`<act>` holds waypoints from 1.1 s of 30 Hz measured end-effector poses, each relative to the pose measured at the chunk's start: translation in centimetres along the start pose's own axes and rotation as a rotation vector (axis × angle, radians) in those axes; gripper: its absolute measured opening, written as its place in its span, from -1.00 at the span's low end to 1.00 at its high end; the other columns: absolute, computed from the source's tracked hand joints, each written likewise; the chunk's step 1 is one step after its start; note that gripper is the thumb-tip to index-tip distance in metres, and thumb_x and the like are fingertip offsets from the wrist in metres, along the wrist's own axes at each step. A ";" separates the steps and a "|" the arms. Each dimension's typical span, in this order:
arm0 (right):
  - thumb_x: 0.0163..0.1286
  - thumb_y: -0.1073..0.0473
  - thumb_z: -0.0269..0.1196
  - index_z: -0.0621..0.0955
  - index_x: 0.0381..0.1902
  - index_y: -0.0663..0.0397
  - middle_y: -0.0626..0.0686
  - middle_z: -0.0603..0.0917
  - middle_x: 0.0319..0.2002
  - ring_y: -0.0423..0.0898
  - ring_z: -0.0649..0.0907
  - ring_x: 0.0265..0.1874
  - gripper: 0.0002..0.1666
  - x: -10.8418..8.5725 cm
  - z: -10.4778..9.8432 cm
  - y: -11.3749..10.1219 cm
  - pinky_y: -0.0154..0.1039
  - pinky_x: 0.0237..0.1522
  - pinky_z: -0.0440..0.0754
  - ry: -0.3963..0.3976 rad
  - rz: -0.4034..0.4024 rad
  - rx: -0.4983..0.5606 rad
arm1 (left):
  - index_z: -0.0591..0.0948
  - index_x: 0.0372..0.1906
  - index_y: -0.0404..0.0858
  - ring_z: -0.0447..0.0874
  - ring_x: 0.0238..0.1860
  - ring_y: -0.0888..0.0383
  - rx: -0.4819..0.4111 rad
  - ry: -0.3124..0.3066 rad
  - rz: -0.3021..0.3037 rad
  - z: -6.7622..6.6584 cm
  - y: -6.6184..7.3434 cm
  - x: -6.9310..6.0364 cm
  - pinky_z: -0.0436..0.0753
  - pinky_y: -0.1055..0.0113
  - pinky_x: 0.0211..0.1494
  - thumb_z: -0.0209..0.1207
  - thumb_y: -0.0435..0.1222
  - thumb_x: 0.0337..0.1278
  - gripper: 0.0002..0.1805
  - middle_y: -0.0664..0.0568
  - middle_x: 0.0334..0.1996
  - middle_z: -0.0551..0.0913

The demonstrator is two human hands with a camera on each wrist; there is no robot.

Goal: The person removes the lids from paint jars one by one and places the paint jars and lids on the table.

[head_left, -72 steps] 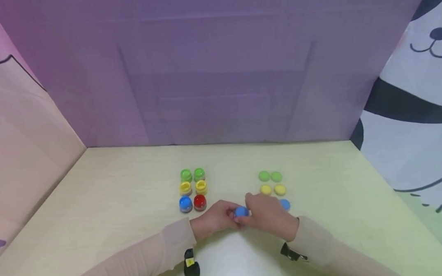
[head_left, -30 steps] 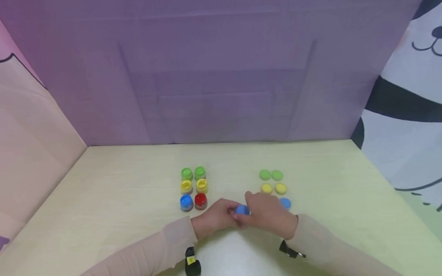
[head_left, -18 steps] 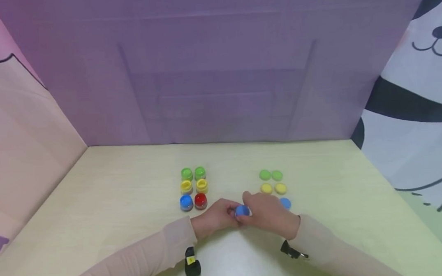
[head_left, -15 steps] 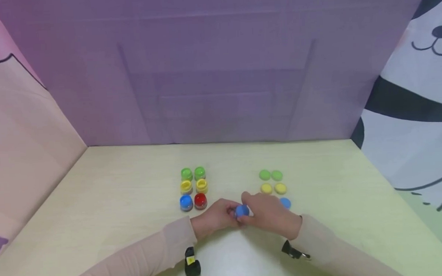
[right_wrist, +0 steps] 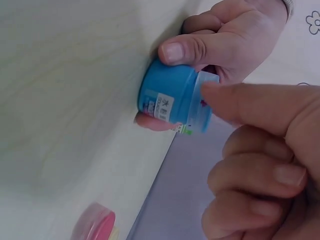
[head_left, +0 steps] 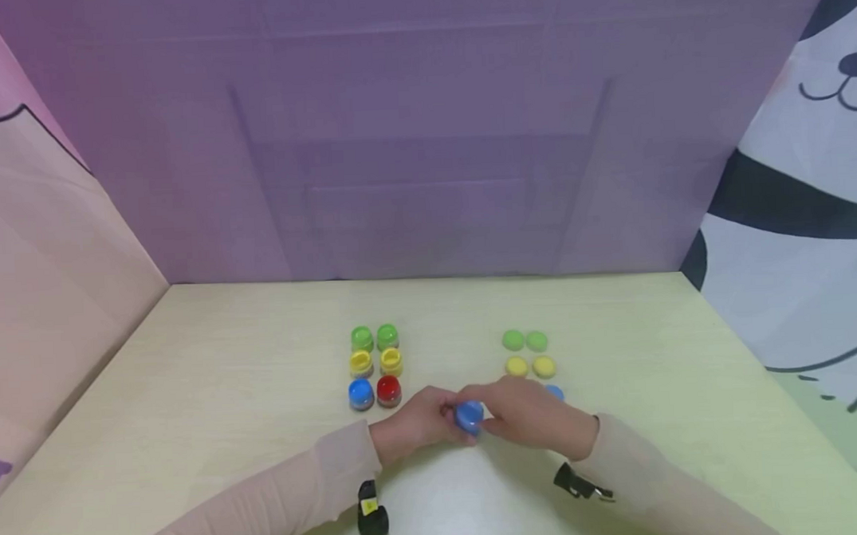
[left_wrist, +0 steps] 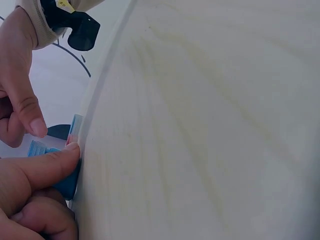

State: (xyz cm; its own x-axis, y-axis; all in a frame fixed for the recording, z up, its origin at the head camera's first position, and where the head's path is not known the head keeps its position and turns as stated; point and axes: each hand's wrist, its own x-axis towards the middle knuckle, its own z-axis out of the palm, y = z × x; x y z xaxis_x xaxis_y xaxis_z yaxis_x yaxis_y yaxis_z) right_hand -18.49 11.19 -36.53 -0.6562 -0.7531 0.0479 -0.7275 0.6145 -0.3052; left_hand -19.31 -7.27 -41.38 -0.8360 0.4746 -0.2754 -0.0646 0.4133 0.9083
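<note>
A blue paint jar with a translucent lid is in my left hand, tipped on its side in the right wrist view. My left thumb lies along its blue body, which bears a white label. My right hand is at the lid end, its index finger and thumb on opposite sides of the lid. The thumb overlaps the lid's rim in the right wrist view. Its other fingers are curled in. Contact on the far side of the lid is hidden.
Left of the hands stand a blue jar, a red jar, yellow jars and green jars. To the right lie green lids, yellow lids and a partly covered blue lid. A pink lid shows in the right wrist view.
My right hand has shifted slightly right and its index finger has come over the far edge of the jar, whose blue top shows more. My left hand keeps its hold nearly in place.
</note>
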 end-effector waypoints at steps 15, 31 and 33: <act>0.19 -0.11 0.30 0.38 -0.41 0.11 -0.06 0.36 -0.69 -0.18 0.35 -0.76 -0.54 0.6 1.6 -1.7 -0.33 -0.76 0.28 0.102 0.306 -0.055 | 0.70 -0.18 -0.17 0.55 -0.17 0.18 0.038 0.026 0.019 0.2 -0.4 0.4 0.51 0.13 0.09 0.34 -0.44 -0.08 -0.73 0.06 -0.17 0.69; 0.21 0.10 0.31 0.55 -0.08 0.03 -0.04 0.63 -0.50 -0.23 0.49 -0.62 -0.67 0.3 0.8 -0.6 -0.40 -0.61 0.39 0.033 0.119 -0.026 | 0.67 -0.06 -0.09 0.58 -0.02 0.13 0.010 0.007 0.024 0.1 -0.4 0.3 0.42 0.07 0.19 0.39 -0.32 -0.10 -0.62 0.08 -0.09 0.68; 0.22 0.14 0.30 0.57 -0.02 0.02 -0.01 0.68 -0.45 -0.23 0.53 -0.61 -0.64 0.3 0.6 -0.5 -0.42 -0.57 0.42 0.027 0.086 -0.034 | 0.65 -0.01 -0.07 0.57 0.04 0.09 0.005 0.005 0.010 0.1 -0.4 0.3 0.40 0.05 0.21 0.39 -0.31 -0.10 -0.57 0.07 -0.03 0.66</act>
State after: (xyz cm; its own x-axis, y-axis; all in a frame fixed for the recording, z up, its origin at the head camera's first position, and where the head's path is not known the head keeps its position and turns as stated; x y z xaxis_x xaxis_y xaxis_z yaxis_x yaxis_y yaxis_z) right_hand -18.19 10.56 -36.98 -0.7216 -0.6906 0.0488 -0.6741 0.6848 -0.2768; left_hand -19.49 -7.23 -41.83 -0.8395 0.4747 -0.2644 -0.0532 0.4125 0.9094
